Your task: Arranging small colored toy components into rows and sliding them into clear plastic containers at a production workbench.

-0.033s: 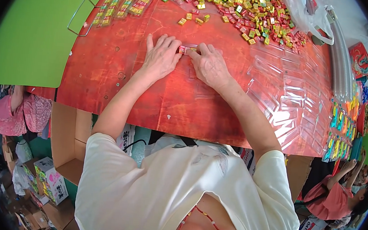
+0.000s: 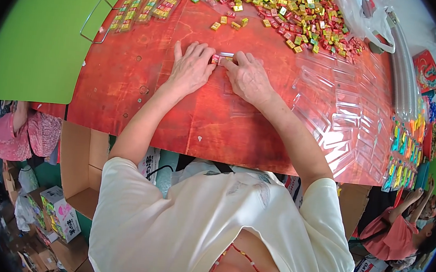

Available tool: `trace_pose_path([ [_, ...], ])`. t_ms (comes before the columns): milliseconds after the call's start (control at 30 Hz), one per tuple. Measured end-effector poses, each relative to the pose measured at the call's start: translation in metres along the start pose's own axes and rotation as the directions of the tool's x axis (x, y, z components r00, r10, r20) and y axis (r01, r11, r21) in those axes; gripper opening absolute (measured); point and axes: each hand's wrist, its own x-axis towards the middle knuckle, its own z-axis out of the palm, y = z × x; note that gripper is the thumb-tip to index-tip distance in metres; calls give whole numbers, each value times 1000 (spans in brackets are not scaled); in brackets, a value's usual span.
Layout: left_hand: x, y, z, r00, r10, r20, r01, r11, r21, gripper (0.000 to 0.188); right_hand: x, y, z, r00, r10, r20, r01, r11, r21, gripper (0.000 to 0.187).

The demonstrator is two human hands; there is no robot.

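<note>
On the red tabletop, a narrow clear plastic tray [image 2: 227, 54] lies between my two hands, with a few small red and yellow boxes [image 2: 215, 59] in it. My left hand [image 2: 191, 70] closes on its left end with thumb and index finger, the little finger sticking out to the side. At the other end, my right hand [image 2: 250, 77] is closed, its fingers curled at the tray and a fingertip pressing down by the boxes. My right fingers hide that end of the tray.
A large heap of small red and yellow boxes [image 2: 306, 19] lies beyond my hands. Filled clear packs [image 2: 151, 7] lie far left. Empty clear trays [image 2: 353, 104] spread at right. A green board [image 2: 40, 32] with a wire handle [image 2: 88, 23] covers the left. An open carton [image 2: 83, 163] stands below the table edge.
</note>
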Motion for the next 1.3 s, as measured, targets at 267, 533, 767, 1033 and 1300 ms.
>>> trace_pose_path([
  [267, 7, 6, 3, 985, 16, 174, -13, 1000, -19, 74, -12, 39, -28, 953, 298, -50, -239, 844, 480, 23],
  [533, 20, 19, 15, 979, 153, 131, -166, 982, 91, 65, -35, 50, -35, 953, 304, 10, -288, 892, 349, 21],
  [767, 21, 2, 12, 962, 267, -56, -268, 964, -9, 45, -35, 46, -35, 962, 272, 15, -261, 905, 335, 19],
  [1033, 8, -81, -31, 949, -74, -307, 111, 988, 108, 40, -33, 48, -47, 965, 260, 35, -259, 919, 299, 19],
  [1300, 66, -169, -56, 850, -205, -485, 369, 889, 271, 28, -28, 47, -40, 975, 218, 43, -222, 942, 253, 20],
])
